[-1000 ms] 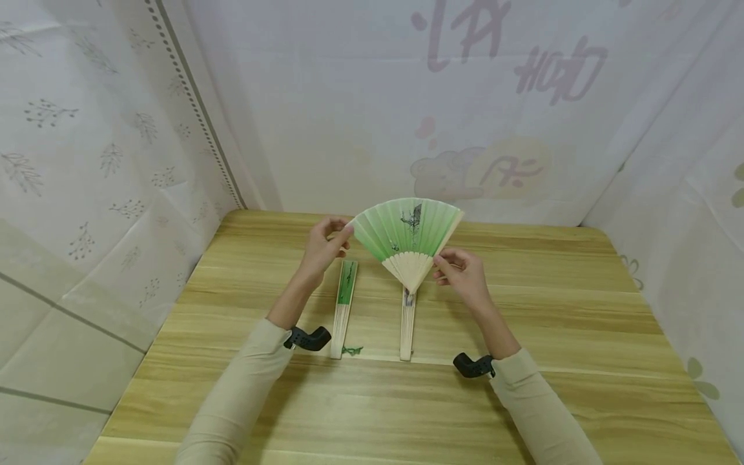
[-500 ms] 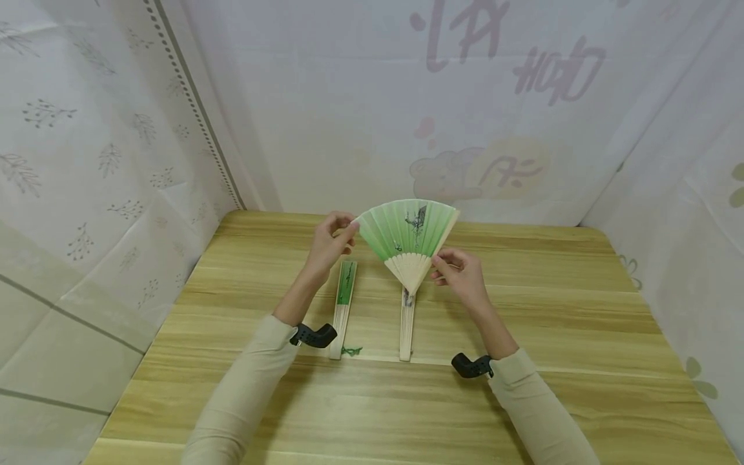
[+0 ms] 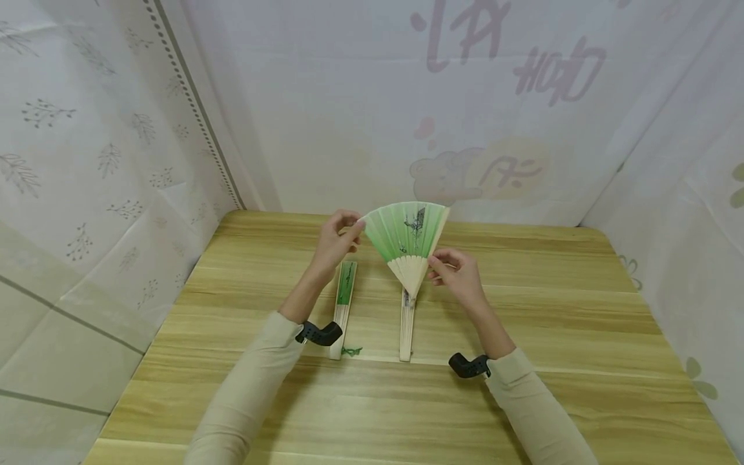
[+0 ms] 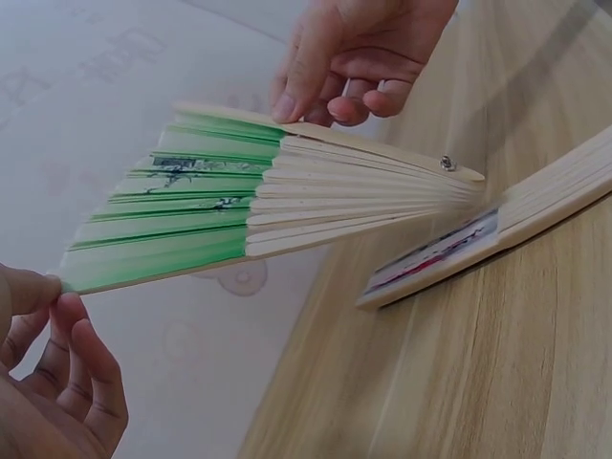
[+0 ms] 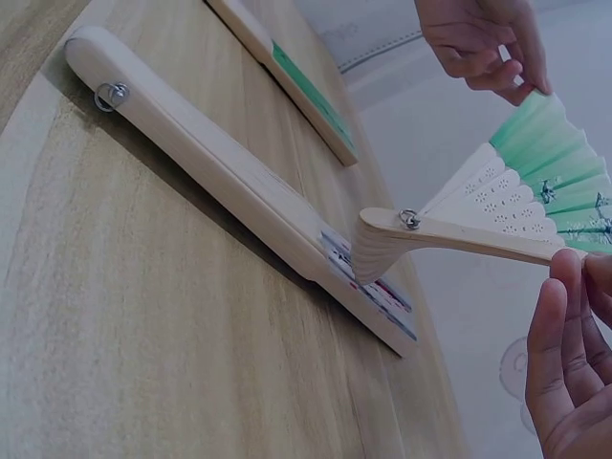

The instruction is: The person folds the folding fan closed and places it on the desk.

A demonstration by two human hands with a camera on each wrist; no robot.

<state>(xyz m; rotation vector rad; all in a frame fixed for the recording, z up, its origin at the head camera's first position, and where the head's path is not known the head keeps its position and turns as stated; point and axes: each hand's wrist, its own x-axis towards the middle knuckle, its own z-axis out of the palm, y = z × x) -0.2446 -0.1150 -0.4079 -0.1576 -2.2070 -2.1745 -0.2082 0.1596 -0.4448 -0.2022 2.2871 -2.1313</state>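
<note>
A green folding fan [image 3: 407,232] with pale ribs and a dark printed picture is held up, partly spread, above the table. My left hand [image 3: 336,244] pinches its upper left corner between thumb and fingertips. On the other side, my right hand [image 3: 460,274] pinches the outer rib, around where cloth meets bare ribs. The fan's pivot end, with a small metal ring [image 5: 409,219], hangs over the far end of a folded fan [image 3: 407,334] with a printed cloth edge. A second folded fan [image 3: 347,287], green with a green tassel [image 3: 352,351], lies to its left.
Both folded fans lie lengthwise on the wood-grain table [image 3: 523,310]. A printed white curtain [image 3: 325,129] hangs behind the table's far edge, with more cloth at both sides. A black wrist camera [image 3: 320,333] sits on my left sleeve and another [image 3: 468,365] on the right.
The green fan's spread has narrowed. My left hand has moved right with its corner, and my right hand has shifted slightly left. Both folded fans have stayed put.
</note>
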